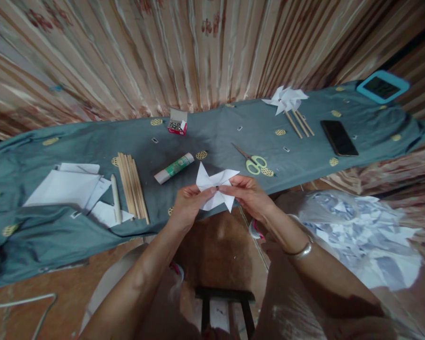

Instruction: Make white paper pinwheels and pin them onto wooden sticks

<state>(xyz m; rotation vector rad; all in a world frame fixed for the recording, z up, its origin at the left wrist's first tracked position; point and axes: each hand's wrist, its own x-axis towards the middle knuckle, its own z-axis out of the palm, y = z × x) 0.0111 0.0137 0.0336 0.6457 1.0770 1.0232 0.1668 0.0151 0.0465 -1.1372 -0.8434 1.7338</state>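
A white paper pinwheel (212, 179) with pointed blades is held between my two hands at the table's front edge. My left hand (189, 203) grips its left side, thumb on the paper. On the other side my right hand (250, 193) pinches it, its thumb at the small dark pin in the centre. Both hands are closed on the paper, and the fingers behind it are hidden. Just beyond lie a glue stick (174, 168) with a green label and scissors (253, 162) with light green handles. An open red box (177, 123) of small metal pins stands farther back.
Wooden sticks (131, 186), a white pen-like tool (116, 198) and white paper sheets (63, 186) lie on the left. Finished pinwheels (286, 99) on sticks, a phone (339, 138) and a blue-framed clock (383, 87) are at right. A bag of paper scraps (361, 231) sits below.
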